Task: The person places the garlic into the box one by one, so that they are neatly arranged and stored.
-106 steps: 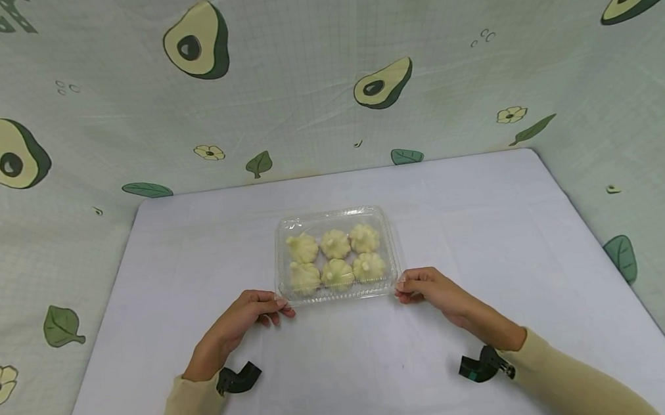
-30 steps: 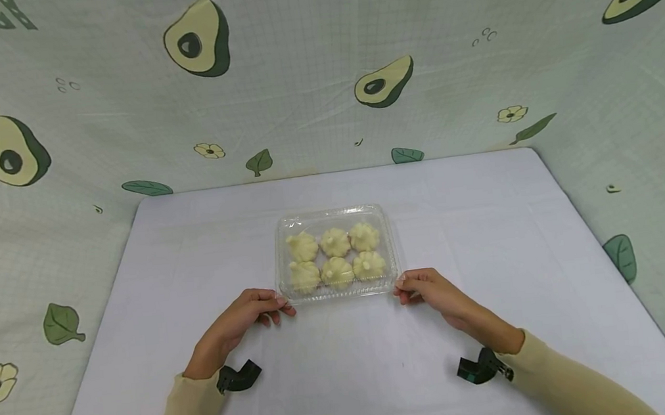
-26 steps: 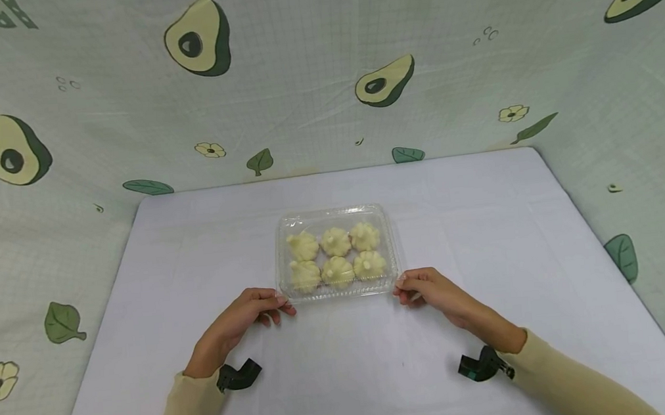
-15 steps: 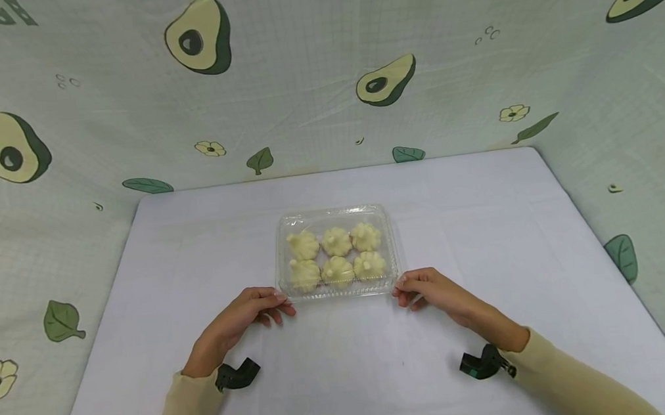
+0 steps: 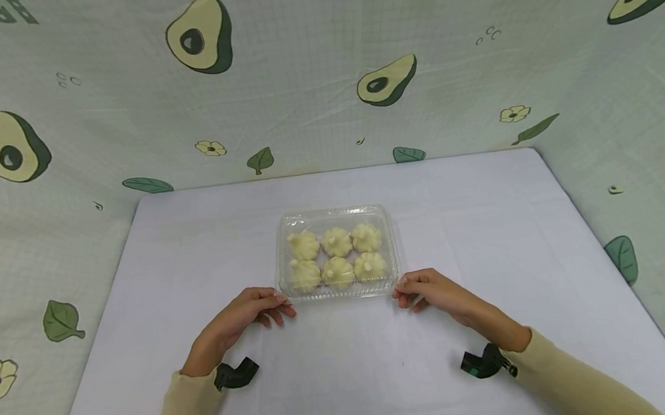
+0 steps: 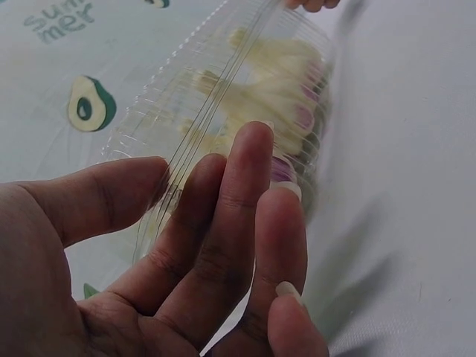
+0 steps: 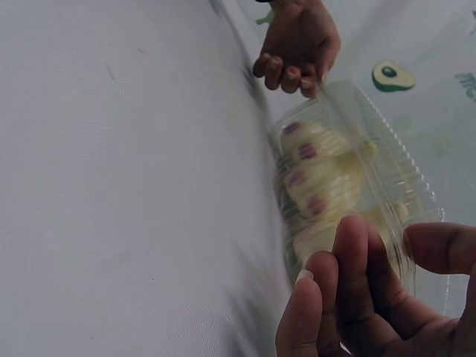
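Observation:
A clear plastic clamshell container (image 5: 336, 218) sits at the middle of the table, its lid down. Inside, in two rows, are several pale yellow, ridged, garlic-shaped pieces (image 5: 338, 271); the wrist views show purple patches on their undersides. My left hand (image 5: 247, 312) pinches the near left corner of the container's rim between thumb and index finger, the other fingers loosely bent below. At the near right corner, my right hand (image 5: 425, 289) pinches the rim the same way. In the left wrist view, the thumb (image 6: 111, 195) meets the rim's edge.
A white cloth covers the table (image 5: 347, 377). Pale green fabric (image 5: 298, 85) printed with avocados and leaves rises behind it and along both sides. Black wrist cameras, the left one (image 5: 237, 374) and the right one (image 5: 481, 362), hang close over the cloth.

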Available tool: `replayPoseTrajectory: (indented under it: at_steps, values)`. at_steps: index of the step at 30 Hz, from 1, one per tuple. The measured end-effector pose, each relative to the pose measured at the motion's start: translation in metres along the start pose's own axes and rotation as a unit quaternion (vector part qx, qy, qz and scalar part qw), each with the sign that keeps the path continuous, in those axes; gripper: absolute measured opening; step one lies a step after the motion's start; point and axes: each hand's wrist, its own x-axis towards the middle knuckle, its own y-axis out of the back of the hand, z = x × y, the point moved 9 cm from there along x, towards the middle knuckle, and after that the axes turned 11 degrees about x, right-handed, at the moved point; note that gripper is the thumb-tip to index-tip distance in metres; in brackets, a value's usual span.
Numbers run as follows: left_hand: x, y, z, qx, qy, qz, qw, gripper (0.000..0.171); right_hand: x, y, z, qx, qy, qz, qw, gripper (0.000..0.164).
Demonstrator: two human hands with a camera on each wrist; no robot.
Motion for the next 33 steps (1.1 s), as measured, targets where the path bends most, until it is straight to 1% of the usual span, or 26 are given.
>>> replayPoseTrajectory:
  at_steps: [6,13,17,23,33]
  values:
    - [-0.0015,-0.0004,0.0014,0.004,-0.003,0.004,1.0000,0.035,-0.0013,-0.0005,-0.0001,-0.003,0.002,-0.005,1.000,0.034]
    - [-0.0020,0.0001,0.0043,0.018,-0.014,0.011,0.9997,0.036,-0.0039,-0.0008,-0.0018,-0.001,0.008,-0.008,1.000,0.034]
    - [-0.0018,-0.0001,0.0043,0.019,-0.012,0.012,0.9997,0.035,-0.0036,-0.0002,-0.0016,-0.001,0.008,-0.007,1.000,0.034]
    - [-0.0014,0.0019,0.0026,0.022,-0.006,0.022,0.9995,0.035,-0.0012,0.0000,-0.0010,-0.003,0.006,-0.006,1.000,0.034]
    - [-0.0015,0.0002,0.0005,0.013,0.003,0.008,0.9999,0.038,-0.0018,-0.0009,0.0002,-0.003,0.008,-0.008,1.000,0.034]
